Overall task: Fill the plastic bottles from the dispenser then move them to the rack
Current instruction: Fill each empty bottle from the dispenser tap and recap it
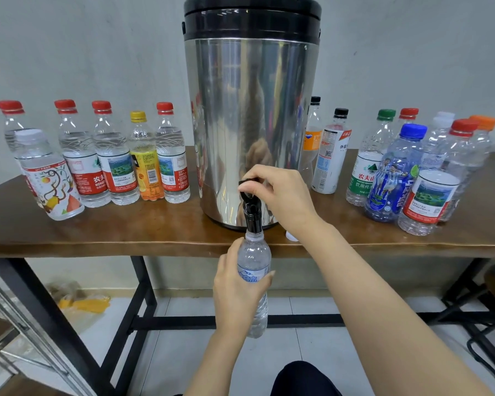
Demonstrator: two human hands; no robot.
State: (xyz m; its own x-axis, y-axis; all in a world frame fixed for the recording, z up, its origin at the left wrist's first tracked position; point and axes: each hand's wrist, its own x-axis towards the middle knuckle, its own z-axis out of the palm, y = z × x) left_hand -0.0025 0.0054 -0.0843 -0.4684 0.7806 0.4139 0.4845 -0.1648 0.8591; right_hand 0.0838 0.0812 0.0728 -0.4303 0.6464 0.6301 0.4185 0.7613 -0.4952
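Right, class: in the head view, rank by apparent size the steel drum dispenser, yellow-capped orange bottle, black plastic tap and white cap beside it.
1. steel drum dispenser
2. yellow-capped orange bottle
3. black plastic tap
4. white cap, partly hidden

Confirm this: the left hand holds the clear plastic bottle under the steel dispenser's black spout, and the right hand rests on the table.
No: the head view shows the right hand pinching the black tap lever instead. The rest stands.

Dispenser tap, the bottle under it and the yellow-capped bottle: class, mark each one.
Dispenser tap (252,215), head view, black spout.
Bottle under it (255,254), head view, clear shoulder.
Yellow-capped bottle (146,164), head view, yellow label.
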